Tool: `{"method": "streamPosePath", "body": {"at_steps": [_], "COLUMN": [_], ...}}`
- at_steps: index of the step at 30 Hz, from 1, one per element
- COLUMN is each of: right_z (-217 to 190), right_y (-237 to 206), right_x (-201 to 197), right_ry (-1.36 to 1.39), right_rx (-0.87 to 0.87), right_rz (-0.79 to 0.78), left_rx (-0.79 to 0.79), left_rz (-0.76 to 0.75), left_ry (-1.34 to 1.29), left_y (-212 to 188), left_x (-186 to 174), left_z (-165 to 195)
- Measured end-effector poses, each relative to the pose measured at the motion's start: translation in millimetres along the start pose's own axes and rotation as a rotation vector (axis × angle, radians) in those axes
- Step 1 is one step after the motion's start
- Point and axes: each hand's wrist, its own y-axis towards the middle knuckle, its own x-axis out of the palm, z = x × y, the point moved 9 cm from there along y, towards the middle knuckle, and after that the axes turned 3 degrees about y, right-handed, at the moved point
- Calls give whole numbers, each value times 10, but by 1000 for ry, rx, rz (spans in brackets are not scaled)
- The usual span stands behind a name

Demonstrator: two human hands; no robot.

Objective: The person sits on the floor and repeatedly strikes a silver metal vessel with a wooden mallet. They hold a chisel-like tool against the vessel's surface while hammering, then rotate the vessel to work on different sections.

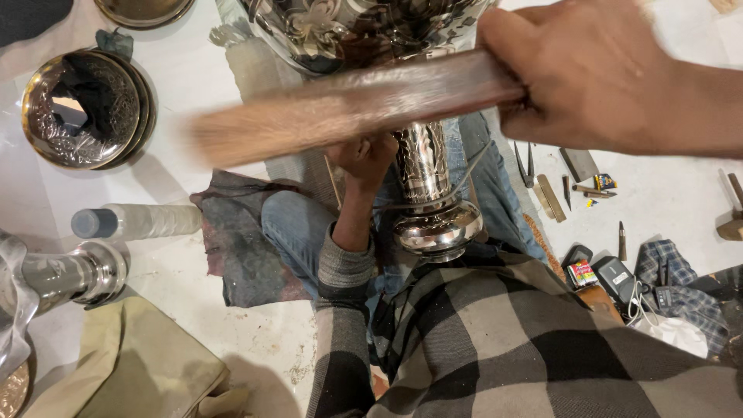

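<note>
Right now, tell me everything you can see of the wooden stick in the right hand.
The wooden stick is a long, flat, brownish bar, seemingly bare wood, blurred by motion. It lies nearly level, slightly raised to the right, crossing in front of the engraved silver vessel. The right hand grips its right end in a closed fist; its left end hangs free over the white floor. The left hand sits below it, by the vessel's stem, not touching it.

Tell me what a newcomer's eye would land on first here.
First, the long wooden stick, motion-blurred across the upper middle, gripped by the right hand. Beneath it stands a shiny engraved metal vessel in the person's lap, with the left hand against its stem. At far left lie stacked engraved metal bowls on the white floor.
</note>
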Motion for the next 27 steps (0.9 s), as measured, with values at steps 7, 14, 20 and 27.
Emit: {"method": "streamPosePath", "body": {"at_steps": [7,14,20,27], "right_z": [69,233,137,138], "right_y": [-164,-197,-287,-271], "right_x": [89,452,173,253], "right_ry": [-88,-105,-85,-97], "right_rx": [-49,41,-74,-97], "right_rz": [83,-93,202,173], "left_rx": [-68,-59,-49,-33], "left_rz": [-124,-166,-185,-218], "left_ry": [10,-10,-8,-1], "left_y": [-295,-417,-309,-205], "left_x": [27,105,109,166], "left_z": [-198,-331,-264,-193]}}
